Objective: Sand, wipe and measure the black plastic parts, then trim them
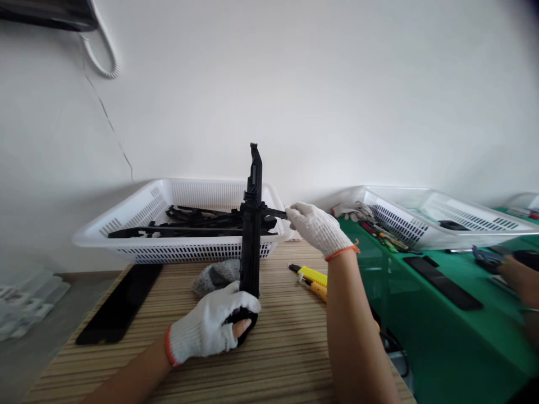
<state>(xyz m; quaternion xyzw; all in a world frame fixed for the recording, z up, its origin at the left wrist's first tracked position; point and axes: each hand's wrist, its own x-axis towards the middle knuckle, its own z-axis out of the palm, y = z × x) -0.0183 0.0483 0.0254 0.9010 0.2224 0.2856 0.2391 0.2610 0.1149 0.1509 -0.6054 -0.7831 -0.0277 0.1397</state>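
A long black plastic part (251, 247) stands nearly upright over the wooden table. My left hand (214, 322), in a white glove with an orange cuff, is wrapped round its lower end, with a bare thumb tip showing. At the right, my gloved right hand (315, 227) is closed on the outer end of a thin black arm that sticks out sideways from the part's middle. Behind the part, a white basket (168, 253) holds several long black pieces (197, 230). A grey cloth (217, 276) lies behind my left hand.
A black flat panel (120, 303) lies on the wooden table (290, 348) at left. Yellow cutters (314, 276) lie at right. The green table (442, 331) bears another white basket (425, 238), gloves (356, 211), pens and a dark strip (442, 283). Another person's hand (517, 278) shows at far right.
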